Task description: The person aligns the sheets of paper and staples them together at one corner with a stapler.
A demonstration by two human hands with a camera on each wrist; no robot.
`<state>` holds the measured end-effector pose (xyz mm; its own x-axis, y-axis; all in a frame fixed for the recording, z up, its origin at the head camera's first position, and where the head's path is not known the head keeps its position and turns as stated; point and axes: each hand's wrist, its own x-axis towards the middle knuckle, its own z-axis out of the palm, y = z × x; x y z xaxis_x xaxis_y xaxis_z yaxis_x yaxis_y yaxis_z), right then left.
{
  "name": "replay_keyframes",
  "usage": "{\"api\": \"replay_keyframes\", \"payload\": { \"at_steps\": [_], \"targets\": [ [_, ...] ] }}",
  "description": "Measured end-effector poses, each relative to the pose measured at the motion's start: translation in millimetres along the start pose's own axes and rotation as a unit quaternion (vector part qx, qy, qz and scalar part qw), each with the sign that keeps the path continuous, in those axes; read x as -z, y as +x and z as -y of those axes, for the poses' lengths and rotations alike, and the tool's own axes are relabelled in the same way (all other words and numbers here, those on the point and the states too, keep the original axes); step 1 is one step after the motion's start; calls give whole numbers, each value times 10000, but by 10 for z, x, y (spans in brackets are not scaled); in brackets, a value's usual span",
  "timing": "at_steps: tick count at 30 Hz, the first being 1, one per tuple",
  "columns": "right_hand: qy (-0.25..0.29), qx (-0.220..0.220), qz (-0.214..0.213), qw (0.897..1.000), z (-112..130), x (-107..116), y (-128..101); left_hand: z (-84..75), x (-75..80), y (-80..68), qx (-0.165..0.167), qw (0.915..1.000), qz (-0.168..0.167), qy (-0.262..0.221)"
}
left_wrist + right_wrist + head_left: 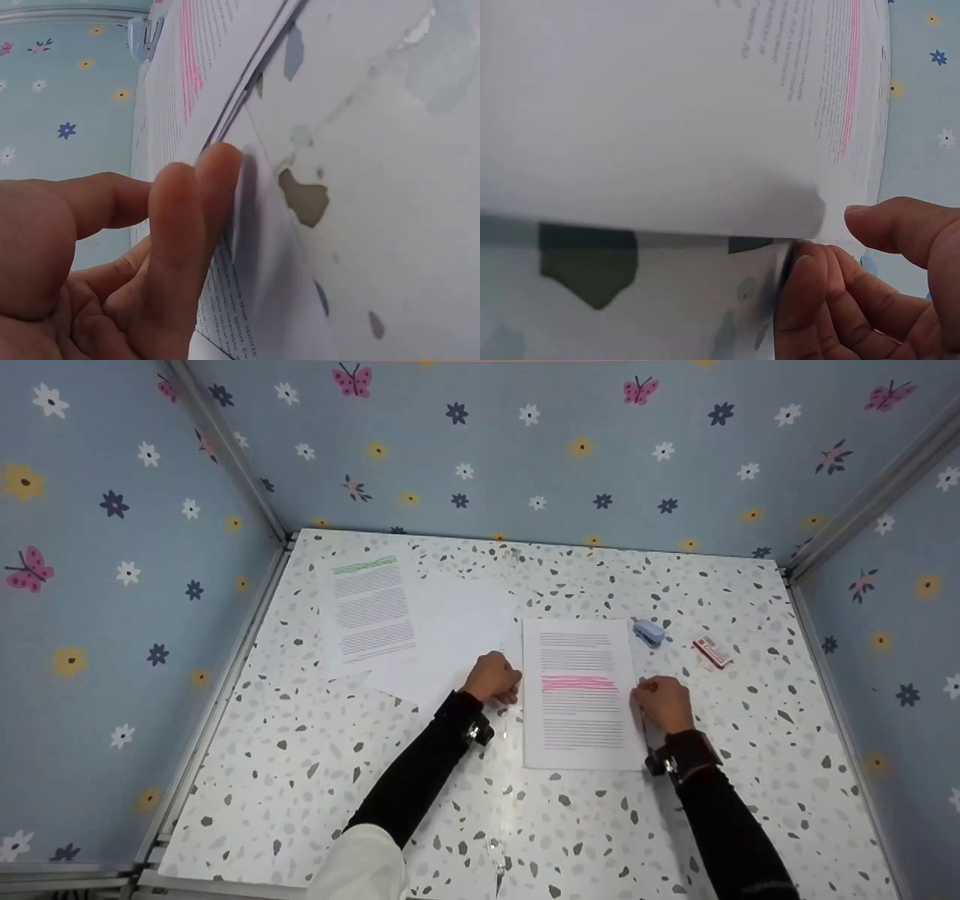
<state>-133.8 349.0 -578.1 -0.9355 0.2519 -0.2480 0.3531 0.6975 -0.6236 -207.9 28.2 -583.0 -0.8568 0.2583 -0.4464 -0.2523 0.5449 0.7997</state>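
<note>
A stack of printed sheets (577,742) with pink highlighted lines (577,683) lies upright on the table. My left hand (493,678) is at the stack's left edge, fingertips (221,161) against the paper edges in the left wrist view. On the opposite side, my right hand (664,703) has its fingers bent beside the right edge. The right wrist view shows the right thumb (885,225) raised apart from the fingers (806,289), which touch the edge of the stack (667,150). Neither hand pinches a sheet.
A printed page (371,607) with green highlighting overlaps blank white sheets (465,619) at the left. Right of the stack sit a small blue stapler (649,633) and a red-and-white box (712,652). Flower-patterned panels (525,457) enclose the speckled table (420,825).
</note>
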Motion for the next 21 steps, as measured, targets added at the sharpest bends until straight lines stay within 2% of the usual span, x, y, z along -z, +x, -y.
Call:
{"api": "replay_keyframes", "payload": {
  "at_steps": [3, 6, 14, 21],
  "targets": [
    [37, -5, 61, 10000, 20, 14, -5, -23, -3, 6, 124, 9993, 76, -353],
    [63, -20, 90, 9999, 31, 22, 1, -40, -15, 19, 132, 9986, 120, -495],
    [54, -1, 84, 10000, 29, 17, 17, -56, -26, 30, 182, 9987, 102, -463],
    [-161, 226, -101, 9996, -1, -7, 30, -52, -22, 5, 101, 9980, 261, -562]
  ]
}}
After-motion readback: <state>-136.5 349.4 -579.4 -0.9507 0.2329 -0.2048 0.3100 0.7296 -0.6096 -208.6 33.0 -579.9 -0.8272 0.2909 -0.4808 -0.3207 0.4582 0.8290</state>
